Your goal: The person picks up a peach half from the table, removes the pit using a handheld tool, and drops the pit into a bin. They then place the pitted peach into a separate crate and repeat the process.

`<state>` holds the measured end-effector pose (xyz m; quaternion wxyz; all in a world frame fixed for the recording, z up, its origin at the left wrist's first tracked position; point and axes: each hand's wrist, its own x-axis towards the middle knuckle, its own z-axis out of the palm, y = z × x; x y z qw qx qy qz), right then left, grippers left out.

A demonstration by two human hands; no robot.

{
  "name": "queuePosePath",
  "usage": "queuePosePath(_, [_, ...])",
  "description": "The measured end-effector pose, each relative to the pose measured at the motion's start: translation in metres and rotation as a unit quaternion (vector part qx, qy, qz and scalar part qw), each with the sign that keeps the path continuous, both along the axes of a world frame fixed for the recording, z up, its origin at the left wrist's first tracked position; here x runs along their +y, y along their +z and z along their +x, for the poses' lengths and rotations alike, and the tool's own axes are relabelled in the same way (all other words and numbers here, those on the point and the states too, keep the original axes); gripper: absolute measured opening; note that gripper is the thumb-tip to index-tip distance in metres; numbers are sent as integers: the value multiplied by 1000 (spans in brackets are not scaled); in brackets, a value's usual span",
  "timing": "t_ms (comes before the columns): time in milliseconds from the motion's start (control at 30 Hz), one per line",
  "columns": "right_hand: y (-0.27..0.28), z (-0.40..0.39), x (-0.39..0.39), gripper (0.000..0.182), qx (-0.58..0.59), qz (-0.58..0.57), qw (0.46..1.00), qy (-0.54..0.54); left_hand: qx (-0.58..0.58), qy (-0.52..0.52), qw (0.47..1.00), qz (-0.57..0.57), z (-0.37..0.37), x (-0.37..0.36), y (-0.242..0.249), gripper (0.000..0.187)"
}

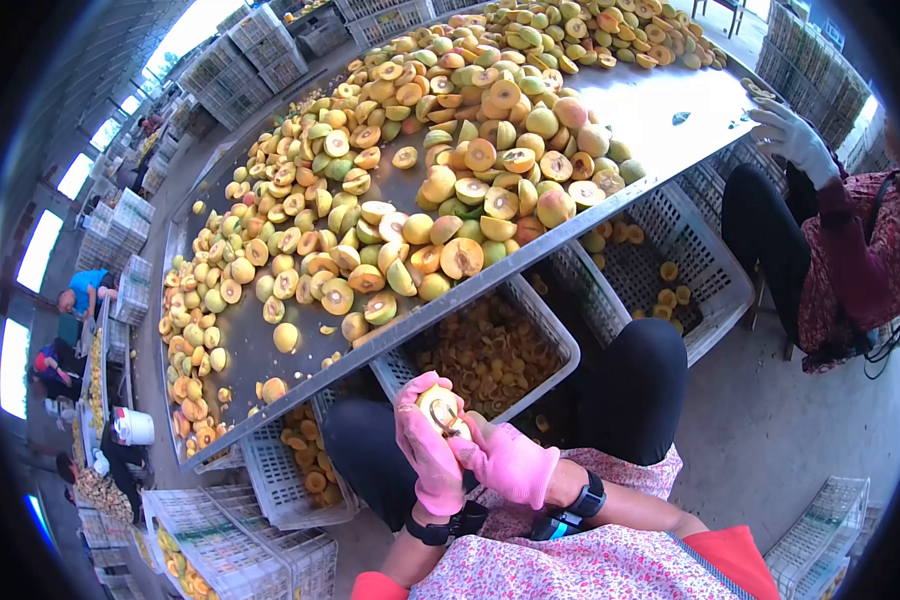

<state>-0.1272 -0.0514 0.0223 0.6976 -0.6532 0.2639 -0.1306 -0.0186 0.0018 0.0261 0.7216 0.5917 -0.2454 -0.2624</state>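
My left hand (pixel 428 450), in a pink glove, is closed around a peach half (pixel 438 405) with its cut face up. My right hand (pixel 510 463), also gloved in pink, presses against the same half from the right. A thin dark curved blade (pixel 450 424) lies across the cut face by my right fingers, which close on it; its handle is hidden in the glove. Both hands are above my lap, just short of the table edge. Many halved peaches (pixel 462 258) are heaped on the metal table (pixel 400 165) in front.
Below the table edge stand a crate of peach pieces (pixel 560 345), a left crate (pixel 270 480) and a right crate (pixel 710 270) with a few halves. A co-worker's white-gloved hand (pixel 795 140) is at the table's right. Stacked crates (pixel 240 540) stand at lower left.
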Motion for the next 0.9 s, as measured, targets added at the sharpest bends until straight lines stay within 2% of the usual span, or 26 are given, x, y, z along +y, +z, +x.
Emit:
queuePosePath(100, [-2,0,-1,49,52,-24,996,62,43,-2,999,13,4,2,2,50])
queuePosePath(200, [1,-1,4,51,52,-11,996,69,21,8,999,43,9,4,5,54])
queuePosePath(267, [7,-2,7,54,-1,12,998,68,105,8,994,28,12,6,11,59])
queuePosePath(300, [6,0,7,54,-1,14,997,71,105,12,994,29,14,7,11,59])
queuePosePath(400, [3,1,4,54,1,-2,997,80,41,10,997,71,19,8,12,63])
queuePosePath(467, [7,2,-1,54,78,-27,989,123,-17,-19,993,116,24,5,12,64])
queuePosePath(600, [-2,7,7,54,46,-39,994,89,40,16,995,88,17,5,11,65])
queuePosePath(667, [-5,8,6,54,90,-92,988,85,112,37,991,70,12,1,13,66])
queuePosePath(767, [-9,10,5,53,89,-77,988,96,72,36,994,70,12,-1,10,67])
queuePosePath(900, [-4,8,4,50,32,-27,996,83,109,-5,992,61,25,5,1,67])
